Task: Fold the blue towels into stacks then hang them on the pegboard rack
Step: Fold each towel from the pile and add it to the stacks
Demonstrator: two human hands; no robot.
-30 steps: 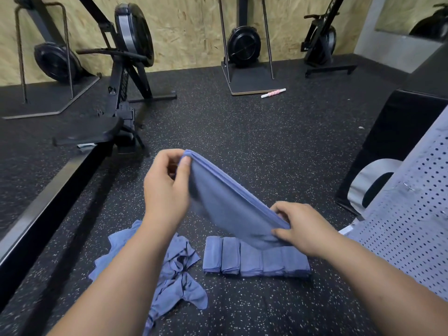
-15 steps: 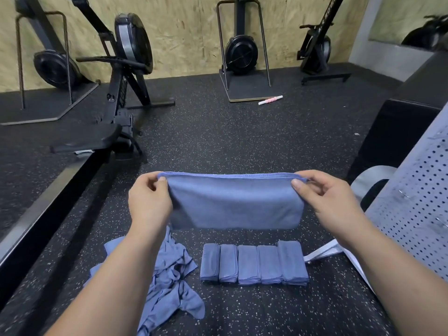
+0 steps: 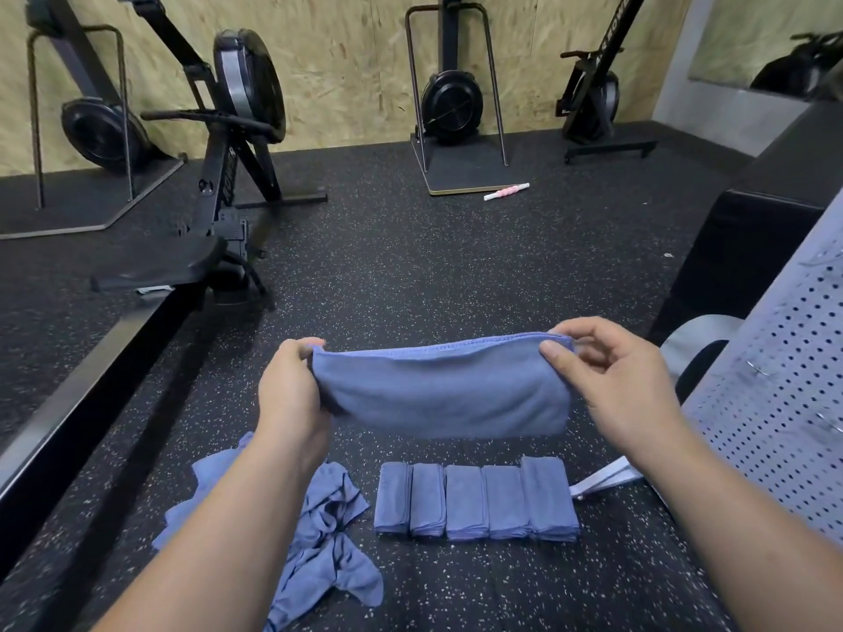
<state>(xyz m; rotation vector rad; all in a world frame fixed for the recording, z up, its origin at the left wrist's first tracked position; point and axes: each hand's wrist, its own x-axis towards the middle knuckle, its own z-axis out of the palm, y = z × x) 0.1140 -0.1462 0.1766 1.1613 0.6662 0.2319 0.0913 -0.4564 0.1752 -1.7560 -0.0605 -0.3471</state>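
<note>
blue towel [image 3: 442,394], long axis sideways, left grip [image 3: 292,390] and right grip [image 3: 611,380] pinching top corners

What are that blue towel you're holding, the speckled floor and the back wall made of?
The towel looks like soft matte cloth, maybe microfibre: it sags and has a stitched hem. The floor seems black rubber matting, matte with pale flecks. The wall appears to be unpainted strand board; pressed wood chips show.

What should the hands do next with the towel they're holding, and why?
The left hand and right hand pinch the towel stretched wide, far wider than the folded towels below. So probably bring its ends together, folding it narrower.
</note>
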